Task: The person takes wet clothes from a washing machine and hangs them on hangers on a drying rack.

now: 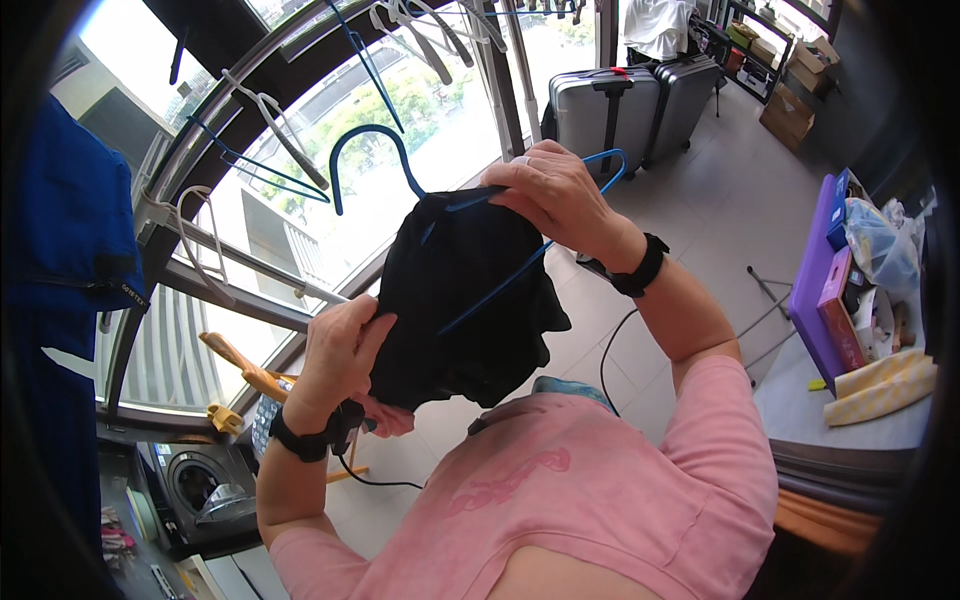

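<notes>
Between my hands hangs a black garment (pixel 469 300), spread in front of my chest. A blue clothes hanger (pixel 412 180) is partly in it, its hook standing up above the cloth. The hanger's right end sticks out past my right hand, and its lower bar crosses the front of the garment. With thumb and fingers, my right hand (pixel 559 191) pinches the upper edge next to the hanger. My left hand (pixel 341 349) grips the garment's left edge. A pink cloth (pixel 388 418) shows just below my left hand; what holds it is hidden.
Empty hangers (pixel 277 127) hang on rails by the windows. A blue jacket (pixel 75 210) hangs at the left, above an open front-loading washing machine (pixel 202 480). Silver suitcases (pixel 600 112) stand at the back. On the right, a table (pixel 810 390) bears a purple bin (pixel 810 285).
</notes>
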A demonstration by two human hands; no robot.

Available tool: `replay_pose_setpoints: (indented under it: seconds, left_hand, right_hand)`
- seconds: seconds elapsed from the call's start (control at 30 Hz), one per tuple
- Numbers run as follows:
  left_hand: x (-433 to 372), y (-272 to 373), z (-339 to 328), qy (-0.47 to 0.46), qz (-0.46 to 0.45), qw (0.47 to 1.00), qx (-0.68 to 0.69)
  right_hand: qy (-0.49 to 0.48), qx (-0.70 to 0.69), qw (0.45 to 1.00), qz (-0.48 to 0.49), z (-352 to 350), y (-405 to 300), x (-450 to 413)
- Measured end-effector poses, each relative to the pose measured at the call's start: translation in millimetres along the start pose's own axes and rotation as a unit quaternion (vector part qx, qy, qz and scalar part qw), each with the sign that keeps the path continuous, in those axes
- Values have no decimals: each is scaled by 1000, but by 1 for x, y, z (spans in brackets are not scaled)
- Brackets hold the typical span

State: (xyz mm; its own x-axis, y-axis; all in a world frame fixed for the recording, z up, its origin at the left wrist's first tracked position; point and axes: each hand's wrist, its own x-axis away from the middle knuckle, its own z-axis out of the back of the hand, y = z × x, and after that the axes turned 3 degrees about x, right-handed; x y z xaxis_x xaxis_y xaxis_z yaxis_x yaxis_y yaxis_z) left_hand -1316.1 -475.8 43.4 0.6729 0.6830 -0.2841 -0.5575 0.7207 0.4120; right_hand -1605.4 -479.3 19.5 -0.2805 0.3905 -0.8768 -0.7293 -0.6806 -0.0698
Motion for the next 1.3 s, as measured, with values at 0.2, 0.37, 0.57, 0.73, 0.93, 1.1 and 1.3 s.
replay_pose_setpoints:
  seconds: [0.2, 0.37, 0.57, 0.73, 0.93, 1.1, 1.3]
  left_hand:
    - [-4, 6, 16, 28, 62, 997, -26]
    - [-2, 10, 33, 41, 42, 997, -43]
    - [11, -1, 52, 42, 48, 997, -48]
    - [28, -12, 54, 24, 26, 992, -121]
    - [44, -29, 52, 58, 47, 977, -199]
    - [55, -31, 60, 116, -21, 983, -143]
    - [58, -32, 49, 100, -113, 974, -168]
  right_hand:
    - [223, 23, 958, -180, -20, -36, 66]
    - [-50, -110, 854, -506, -84, -66, 133]
    - [68, -526, 546, -649, -72, 7, 133]
    - [105, -503, 616, -596, -24, 41, 93]
    - [20, -282, 864, -417, 14, -2, 62]
    - [-343, -246, 841, -338, 42, -12, 60]
    - [-279, -109, 933, -202, 16, 2, 56]
